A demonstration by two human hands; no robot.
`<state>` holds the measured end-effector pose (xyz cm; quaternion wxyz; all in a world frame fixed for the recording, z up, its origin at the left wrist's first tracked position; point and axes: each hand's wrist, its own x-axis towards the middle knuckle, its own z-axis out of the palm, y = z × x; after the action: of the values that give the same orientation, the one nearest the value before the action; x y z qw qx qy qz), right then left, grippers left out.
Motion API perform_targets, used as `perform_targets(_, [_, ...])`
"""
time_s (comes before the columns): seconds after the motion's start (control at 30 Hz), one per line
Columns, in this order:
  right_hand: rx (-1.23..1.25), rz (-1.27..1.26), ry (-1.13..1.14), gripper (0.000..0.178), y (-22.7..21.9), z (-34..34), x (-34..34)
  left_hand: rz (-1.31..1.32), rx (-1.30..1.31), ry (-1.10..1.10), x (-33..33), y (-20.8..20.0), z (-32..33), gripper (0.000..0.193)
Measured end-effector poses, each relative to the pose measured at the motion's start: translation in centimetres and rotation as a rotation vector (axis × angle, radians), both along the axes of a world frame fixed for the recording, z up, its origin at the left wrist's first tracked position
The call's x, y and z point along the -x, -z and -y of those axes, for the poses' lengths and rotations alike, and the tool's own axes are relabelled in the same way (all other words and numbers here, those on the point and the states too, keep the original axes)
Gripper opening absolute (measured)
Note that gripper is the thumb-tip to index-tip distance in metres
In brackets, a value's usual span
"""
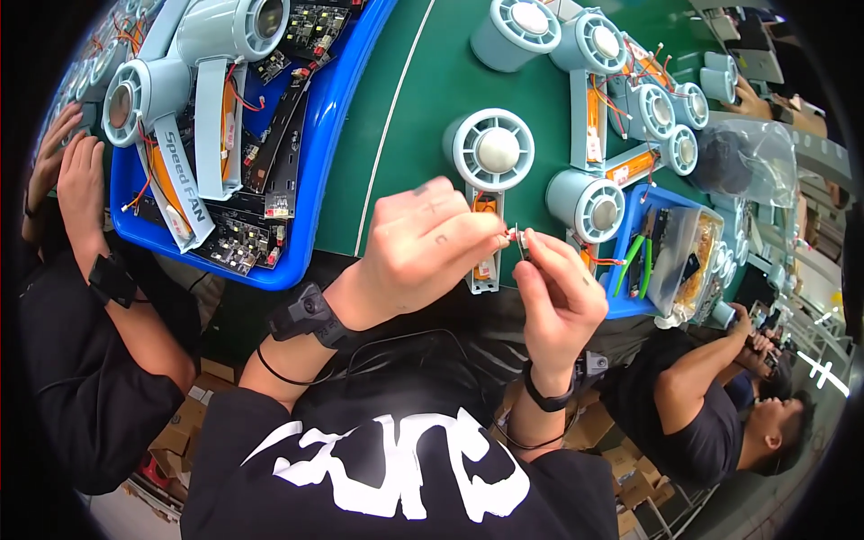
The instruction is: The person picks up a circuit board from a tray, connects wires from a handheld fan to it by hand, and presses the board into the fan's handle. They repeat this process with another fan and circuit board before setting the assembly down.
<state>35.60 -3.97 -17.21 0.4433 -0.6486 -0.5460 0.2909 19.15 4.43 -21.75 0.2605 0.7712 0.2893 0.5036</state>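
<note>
Left hand (418, 236): fingers pinch thin red wire (511, 233). Right hand (567, 297): fingers grip small flat board (520, 241). Both parts near round, slotted, pale-blue plastic fan (496, 151), smooth green counter (414, 135).

Wide fisheye, head-worn, facing down — fairly near, over the green table (412, 153)

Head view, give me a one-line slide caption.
Left hand and right hand pinch small parts near a pale blue fan, circuit boards in a blue tray.
</note>
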Motion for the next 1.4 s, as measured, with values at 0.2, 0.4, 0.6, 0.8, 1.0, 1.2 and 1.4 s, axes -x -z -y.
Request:
perform_targets(0.2, [0.101, -0.112, -0.08, 0.029, -1.6, -0.5, -1.6, -0.075, -0.085, 0.02, -0.5, -0.1, -0.2, 0.024])
perform_targets(0.4, [0.208, -0.055, -0.152, 0.025, -3.2, -1.3, -2.0, -0.186, -0.133, 0.012, 0.1, -0.7, 0.0, 0.025])
perform_targets(0.6, [0.24, 0.043, -0.224, 0.023, -4.3, -1.3, -1.8, -0.161, -0.155, 0.042, 0.5, -1.0, 0.0, 0.023])
perform_targets(0.8, [0.27, -0.169, -0.062, 0.029, -5.3, -0.5, -1.8, -0.027, -0.038, 0.05, 0.0, -3.0, 1.0, 0.025])
perform_targets(1.0, [0.258, -0.329, 0.008, 0.031, -6.9, 0.8, -0.7, -0.056, 0.068, -0.205, -0.5, -4.4, 4.1, 0.029])
perform_targets(1.2, [0.232, -0.345, 0.02, 0.027, -8.2, 2.0, -0.1, -0.206, -0.079, -0.244, -0.4, -6.6, 5.3, 0.025])
perform_targets(1.4, [0.023, -0.112, 0.04, 0.025, -8.8, 3.6, 1.3, -0.092, 0.211, -0.268, -1.2, -9.3, 6.5, 0.019])
